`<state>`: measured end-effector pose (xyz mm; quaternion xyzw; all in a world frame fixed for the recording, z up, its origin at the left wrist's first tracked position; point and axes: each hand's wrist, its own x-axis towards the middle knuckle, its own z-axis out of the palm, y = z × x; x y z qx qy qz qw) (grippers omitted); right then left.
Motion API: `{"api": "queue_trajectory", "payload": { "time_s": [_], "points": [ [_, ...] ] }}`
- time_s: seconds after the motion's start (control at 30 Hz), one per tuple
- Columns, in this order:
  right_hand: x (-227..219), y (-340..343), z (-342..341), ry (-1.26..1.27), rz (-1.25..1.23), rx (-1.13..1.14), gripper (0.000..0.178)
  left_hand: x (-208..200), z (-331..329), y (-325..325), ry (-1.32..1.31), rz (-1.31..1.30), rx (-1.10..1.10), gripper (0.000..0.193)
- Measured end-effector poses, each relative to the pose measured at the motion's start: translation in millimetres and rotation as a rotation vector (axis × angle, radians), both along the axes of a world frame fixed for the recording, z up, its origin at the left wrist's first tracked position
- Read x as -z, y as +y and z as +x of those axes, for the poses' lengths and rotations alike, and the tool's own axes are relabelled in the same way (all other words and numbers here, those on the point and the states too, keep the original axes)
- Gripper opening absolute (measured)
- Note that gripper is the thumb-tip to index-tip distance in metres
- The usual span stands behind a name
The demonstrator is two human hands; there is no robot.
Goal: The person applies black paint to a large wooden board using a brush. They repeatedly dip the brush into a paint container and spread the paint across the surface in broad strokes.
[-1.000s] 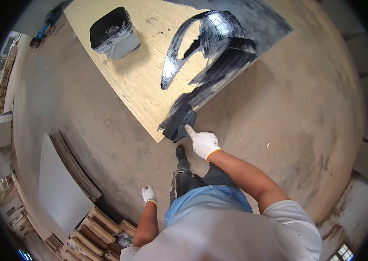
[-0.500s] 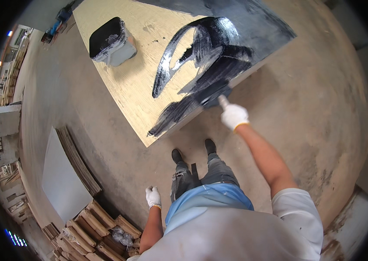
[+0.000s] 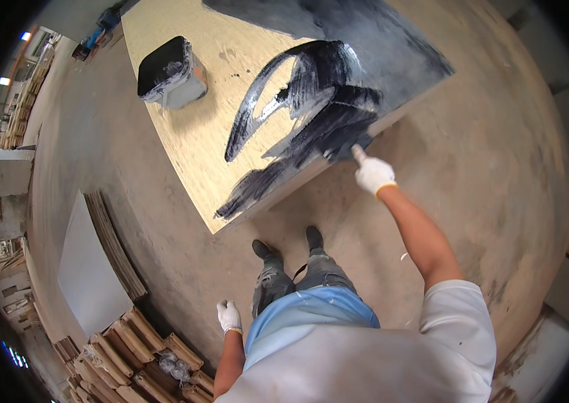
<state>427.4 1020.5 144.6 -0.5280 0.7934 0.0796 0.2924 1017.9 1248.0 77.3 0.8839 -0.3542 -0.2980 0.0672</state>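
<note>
My right hand (image 3: 375, 174), in a white knit glove, grips a wide dark spreader (image 3: 346, 149) at the near edge of a pale wooden board (image 3: 193, 158). The spreader's blade rests on wet black coating (image 3: 318, 121), partly hidden by its own dark tone. The coating lies in a curved loop and thick streaks over the bare wood. A squarish bucket (image 3: 187, 94), smeared black inside and at the rim, stands on the board's left part. Down by my left side hangs my left hand (image 3: 228, 316), also gloved, its fingers curled with nothing visible in them.
The board's far right part carries a grey-black coat (image 3: 392, 43). At left, a stack of large sheets (image 3: 93, 262) lies on the concrete floor (image 3: 143, 195). Brown bundled pieces (image 3: 130, 346) are piled at lower left. Blue items (image 3: 96, 37) sit on the floor at far left.
My right hand and the spreader have moved a little right along the board's near edge. The dark streaks there look broader. My left hand still hangs down; the whole view has shifted slightly.
</note>
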Motion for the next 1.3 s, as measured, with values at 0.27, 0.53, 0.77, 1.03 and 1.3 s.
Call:
{"api": "queue_trajectory", "payload": {
  "time_s": [0.27, 0.53, 0.77, 1.03, 1.3],
  "points": [
    [-6.8, -21.1, -41.7, 0.067, 0.043, 0.095, 0.071, -12.3, 4.4, 6.4, -0.067, 0.046, -0.007, 0.049],
    [6.5, -53.7, -102.7, 0.095, -0.041, 0.088, 0.071, -23.3, -5.4, -2.3, -0.086, 0.088, 0.024, 0.05],
    [4.9, 11.6, 141.3, -0.18, 0.012, -0.227, 0.07, -13.7, -17.7, 7.6, -0.058, 0.132, 0.025, 0.05],
    [-0.6, 0.2, 145.0, -0.061, -0.054, -0.107, 0.078, -26.4, -20.5, -27.7, -0.024, 0.008, 0.076, 0.05],
    [15.5, 30.6, 290.2, -0.129, 0.085, -0.252, 0.084, 3.4, 25.5, 4.2, 0.035, 0.213, 0.042, 0.05]
  ]
}}
